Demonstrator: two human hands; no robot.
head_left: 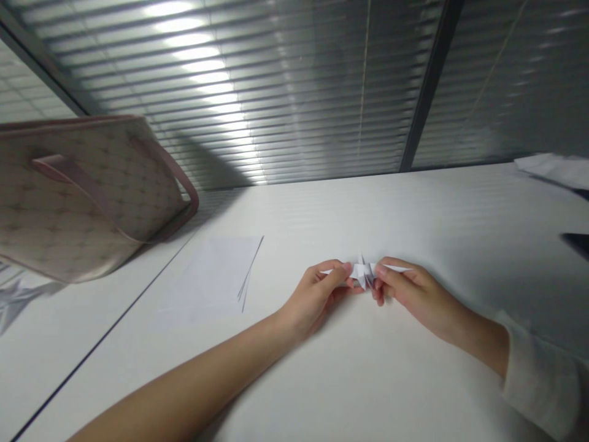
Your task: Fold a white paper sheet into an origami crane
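The left hand and right hand, both curled nearly closed, pinch a folded white paper origami figure between thumbs and fingers, holding it between them over the white worktop.

Your head-worn camera, seen here looking forward and down from above your hands, frames them at arm's length, your fingers just below and right of centre. Beyond the fingers, the tilted view faces across a white table toward window blinds, the far background.
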